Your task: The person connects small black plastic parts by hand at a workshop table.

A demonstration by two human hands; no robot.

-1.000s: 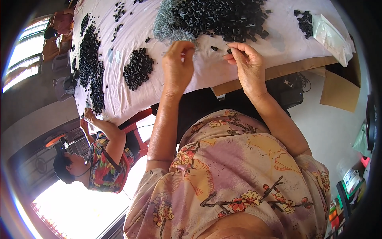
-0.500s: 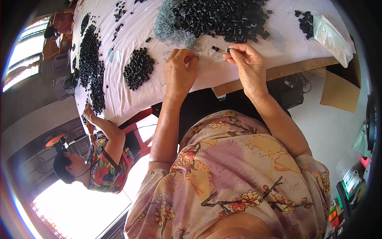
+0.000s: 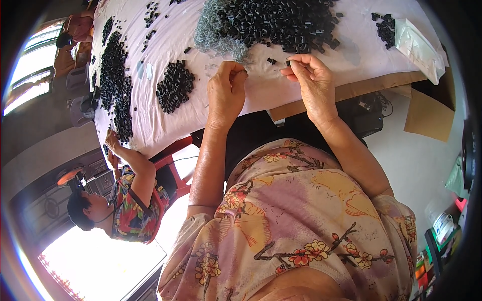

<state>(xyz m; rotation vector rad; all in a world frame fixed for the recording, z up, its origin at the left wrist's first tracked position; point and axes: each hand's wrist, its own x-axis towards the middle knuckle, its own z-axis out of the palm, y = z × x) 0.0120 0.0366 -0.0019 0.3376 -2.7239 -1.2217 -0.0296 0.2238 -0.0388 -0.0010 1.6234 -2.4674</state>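
Observation:
My right hand (image 3: 316,88) pinches a small black plastic piece (image 3: 288,63) between thumb and fingertips, just above the cloth. To its left, my left hand (image 3: 226,90) is closed, thumb against curled fingers; whatever it holds is too small or hidden to make out. Beyond the left hand lies a heap of fine grey wiry metal pieces (image 3: 213,32), touching a large pile of short black plastic tubes (image 3: 286,25). One loose black piece (image 3: 271,61) rests on the cloth between my hands. Left of my left hand sits a smaller heap of black pieces (image 3: 174,86).
A pale cloth (image 3: 150,120) covers the table. A long black heap (image 3: 114,70) lies at far left, where a co-worker (image 3: 135,200) sits reaching in. At right are another black pile (image 3: 385,31), a white plastic bag (image 3: 419,47) and a cardboard box (image 3: 429,115).
My left hand's thumb and fingers have curled in more tightly, turning slightly. My right hand stays almost in place, with the black piece still pinched.

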